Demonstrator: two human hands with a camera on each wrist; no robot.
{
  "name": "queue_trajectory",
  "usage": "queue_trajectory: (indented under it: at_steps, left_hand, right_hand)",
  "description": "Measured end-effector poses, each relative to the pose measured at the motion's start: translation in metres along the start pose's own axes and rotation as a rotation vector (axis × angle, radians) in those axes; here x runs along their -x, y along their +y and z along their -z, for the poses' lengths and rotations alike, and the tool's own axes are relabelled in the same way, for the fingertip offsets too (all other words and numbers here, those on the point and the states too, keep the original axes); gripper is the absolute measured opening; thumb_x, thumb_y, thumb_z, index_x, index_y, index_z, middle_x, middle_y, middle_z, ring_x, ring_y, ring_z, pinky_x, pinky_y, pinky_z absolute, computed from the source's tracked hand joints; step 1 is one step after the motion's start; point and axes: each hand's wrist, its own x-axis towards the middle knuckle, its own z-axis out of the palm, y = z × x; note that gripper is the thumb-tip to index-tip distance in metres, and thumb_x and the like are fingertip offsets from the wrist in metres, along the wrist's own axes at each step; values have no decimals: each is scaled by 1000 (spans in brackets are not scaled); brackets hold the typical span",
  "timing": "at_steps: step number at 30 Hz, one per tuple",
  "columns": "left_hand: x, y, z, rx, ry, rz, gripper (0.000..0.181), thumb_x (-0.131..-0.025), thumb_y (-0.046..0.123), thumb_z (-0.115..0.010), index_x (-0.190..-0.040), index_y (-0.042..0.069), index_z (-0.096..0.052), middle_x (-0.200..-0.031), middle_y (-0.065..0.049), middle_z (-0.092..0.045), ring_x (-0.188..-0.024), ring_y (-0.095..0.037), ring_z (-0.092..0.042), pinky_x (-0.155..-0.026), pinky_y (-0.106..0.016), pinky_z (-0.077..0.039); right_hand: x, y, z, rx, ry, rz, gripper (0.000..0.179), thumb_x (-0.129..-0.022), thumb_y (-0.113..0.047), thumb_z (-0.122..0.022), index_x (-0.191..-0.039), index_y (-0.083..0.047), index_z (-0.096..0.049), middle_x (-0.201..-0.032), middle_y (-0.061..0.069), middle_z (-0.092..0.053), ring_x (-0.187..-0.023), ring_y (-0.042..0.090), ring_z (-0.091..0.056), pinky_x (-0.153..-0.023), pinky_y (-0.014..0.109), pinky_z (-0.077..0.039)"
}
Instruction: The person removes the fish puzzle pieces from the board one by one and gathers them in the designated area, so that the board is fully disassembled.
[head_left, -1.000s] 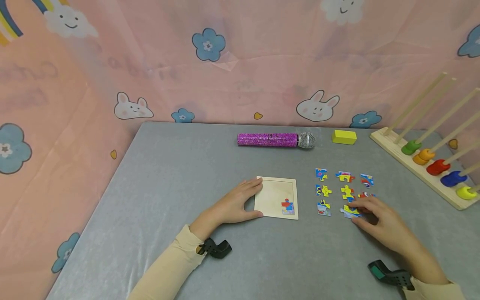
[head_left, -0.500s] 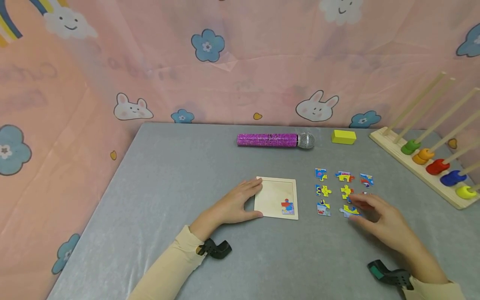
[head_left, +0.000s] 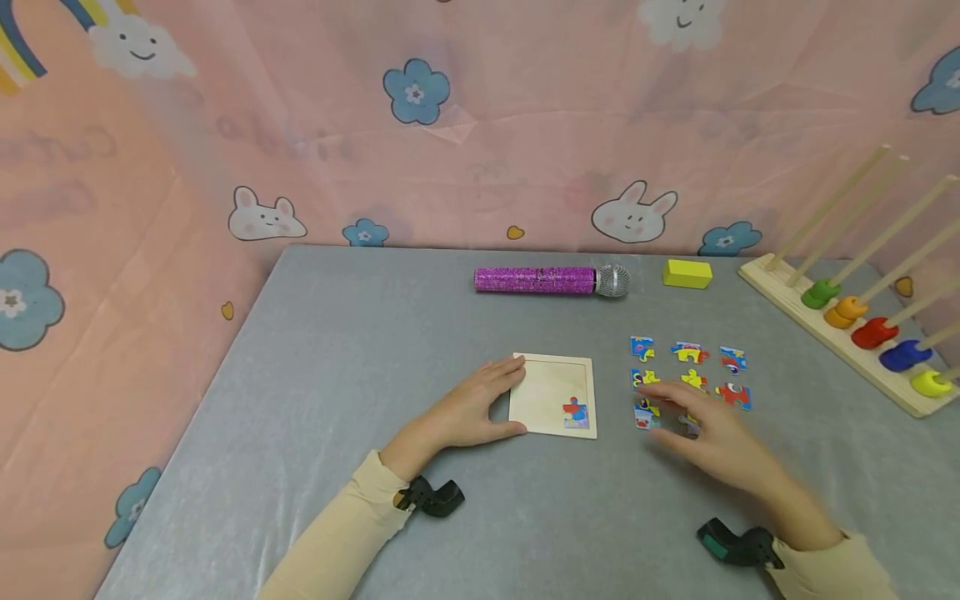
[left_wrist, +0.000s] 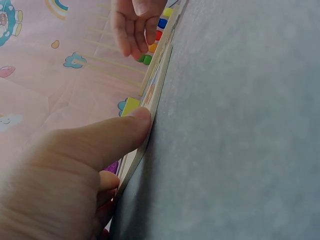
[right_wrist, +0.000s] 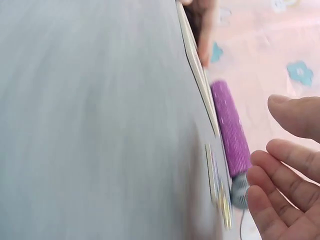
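The left hand (head_left: 472, 407) holds a square wooden puzzle tray (head_left: 542, 385) by its left side, fingers at the far corner and thumb at the near one. In the left wrist view the thumb (left_wrist: 127, 132) presses on the tray's edge. One red-and-blue puzzle piece (head_left: 576, 413) lies in the tray's near right corner. The right hand (head_left: 723, 437) hovers over the loose pieces, thumb and fingers apart with nothing between them, as the right wrist view shows. Rows of loose pieces lie there, among them a red one (head_left: 733, 395); the hand partly hides the nearer left ones.
A purple glittery microphone (head_left: 536, 280) lies behind the tray. To its right is a yellow block (head_left: 687, 273). A wooden peg stand (head_left: 832, 333) with coloured beads and tall rods stands on the right. A pink patterned cloth (head_left: 480, 150) hangs behind the grey table (head_left: 360, 333).
My right hand has left the lower middle piece without taking it and moved left towards the left column, uncovering the red piece. The left hand and tray stay put.
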Motion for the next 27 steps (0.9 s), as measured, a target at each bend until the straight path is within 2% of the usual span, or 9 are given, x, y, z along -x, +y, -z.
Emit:
queue_trajectory:
  at_steps: [2, 4, 9, 11, 20, 27]
  left_hand:
    - [0, 0, 0, -1, 2, 0, 79, -86, 39, -67, -146, 0, -33, -157, -6, -24, -146, -18, -17, -121, -37, -13]
    - [0, 0, 0, -2, 2, 2, 79, -86, 39, -67, -146, 1, -33, -157, -6, -24, -146, -18, -17, -121, -37, -13]
    - [0, -1, -1, -6, 3, 2, 79, -86, 40, -67, -146, 1, -33, -157, -6, -24, -146, -18, -17, -121, -37, -13]
    - [0, -1, -1, -7, 4, -2, 79, -86, 40, -67, -146, 1, -33, -157, -6, -24, -146, -18, -17, -121, -37, -13]
    - [-1, 0, 0, -2, 4, -3, 78, -86, 39, -67, -146, 1, -34, -157, -6, -24, -146, -18, -18, -121, -37, -15]
    - [0, 0, 1, 3, 5, 5, 78, -86, 40, -67, -146, 1, -33, -157, -6, -24, -146, -18, -18, -121, -37, -15]
  right_hand:
    - [-6, -6, -5, 5, -19, 5, 48, -82, -20, -75, -126, -11, -58, -122, 2, -61, -107, 3, -56, -89, 4, -39]
    - [-12, -12, -11, 2, -41, 11, 48, -82, -21, -75, -126, -11, -58, -123, 2, -61, -110, 8, -55, -91, 10, -42]
    - [-27, -24, -22, -27, -117, 1, 50, -82, -21, -75, -127, -9, -57, -126, 5, -60, -113, 22, -56, -92, 41, -51]
    - [-32, -28, -27, -38, -133, -7, 51, -81, -19, -75, -127, -8, -57, -126, 6, -59, -113, 24, -57, -92, 47, -51]
    - [-44, -30, -45, -33, -151, -10, 49, -83, -23, -74, -126, -9, -58, -127, 8, -59, -117, 27, -54, -99, 51, -46]
    - [-42, -25, -53, 0, -136, 75, 45, -84, -23, -72, -125, -9, -58, -127, 9, -57, -120, 30, -50, -100, 54, -43]
